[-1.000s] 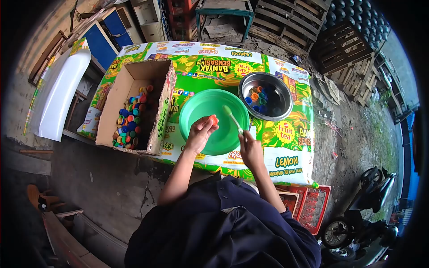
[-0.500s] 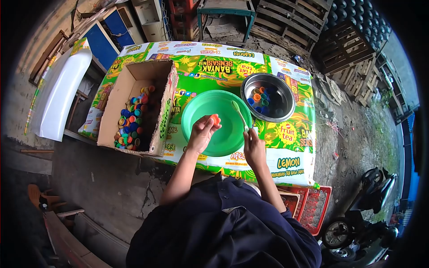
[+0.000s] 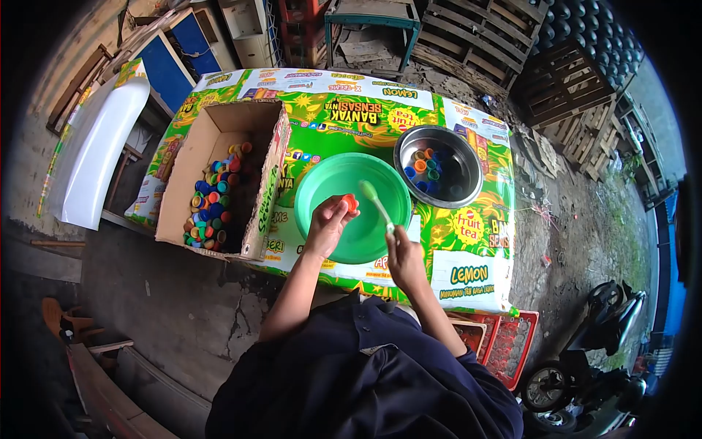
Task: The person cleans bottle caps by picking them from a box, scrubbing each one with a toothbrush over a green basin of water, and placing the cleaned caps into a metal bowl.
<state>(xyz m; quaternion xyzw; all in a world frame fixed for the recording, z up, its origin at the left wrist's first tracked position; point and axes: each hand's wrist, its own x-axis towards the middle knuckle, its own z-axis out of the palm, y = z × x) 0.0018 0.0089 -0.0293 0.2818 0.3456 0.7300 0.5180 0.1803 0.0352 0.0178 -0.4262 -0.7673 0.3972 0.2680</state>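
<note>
Between the fingertips of my left hand (image 3: pixel 327 228) is an orange-red bottle cap (image 3: pixel 350 203), held over the green basin (image 3: pixel 307 183). My right hand (image 3: pixel 404 257) grips the handle of a pale green toothbrush (image 3: pixel 377 203), whose head points up and left above the basin, apart from the cap. Right of the basin stands a metal bowl (image 3: pixel 468 179) with several blue and orange caps (image 3: pixel 424 162) in it. On the left, a cardboard box (image 3: pixel 186 172) holds many colourful bottle caps (image 3: pixel 212 208).
A printed plastic sheet (image 3: pixel 468 282) covers the table. Red crates (image 3: pixel 515 340) sit below its near right edge. Wooden pallets (image 3: pixel 479 33) and a teal-framed table (image 3: pixel 373 18) stand behind. A motorcycle (image 3: pixel 578 366) is at the lower right.
The toothbrush has swung left, its head now nearer the cap. My right hand has shifted slightly left and down. The left hand still holds the cap in nearly the same place.
</note>
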